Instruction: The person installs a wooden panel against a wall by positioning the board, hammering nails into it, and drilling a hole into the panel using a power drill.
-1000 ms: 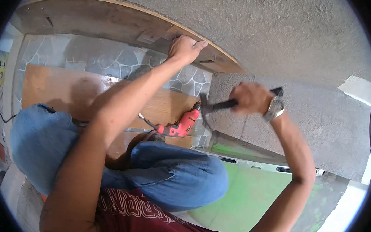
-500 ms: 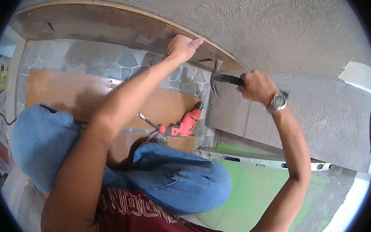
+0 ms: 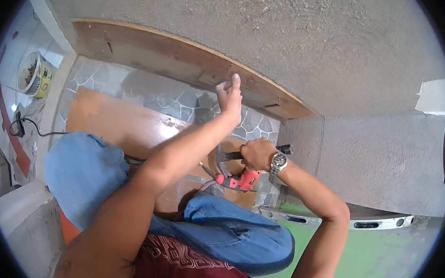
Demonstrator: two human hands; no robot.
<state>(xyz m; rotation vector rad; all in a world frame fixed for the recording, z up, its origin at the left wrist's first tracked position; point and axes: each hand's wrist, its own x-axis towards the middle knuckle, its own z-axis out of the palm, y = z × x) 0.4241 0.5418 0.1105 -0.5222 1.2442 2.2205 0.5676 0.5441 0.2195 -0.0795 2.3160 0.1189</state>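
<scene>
The right grip [image 3: 258, 153] clamps a black-handled metal hammer [image 3: 231, 155]; I cannot tell if the left grip [image 3: 230, 96] is closed; right-side slackening could drop the hammer onto the red pistol-shaped drill [image 3: 243, 181].

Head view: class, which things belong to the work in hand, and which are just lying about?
Likely in the work:
hammer, in the right hand
wooden board, nearest the left hand

Apparently just lying about:
red drill, unheld, possibly a work tool
silver spirit level, unheld
bucket, far left
</scene>
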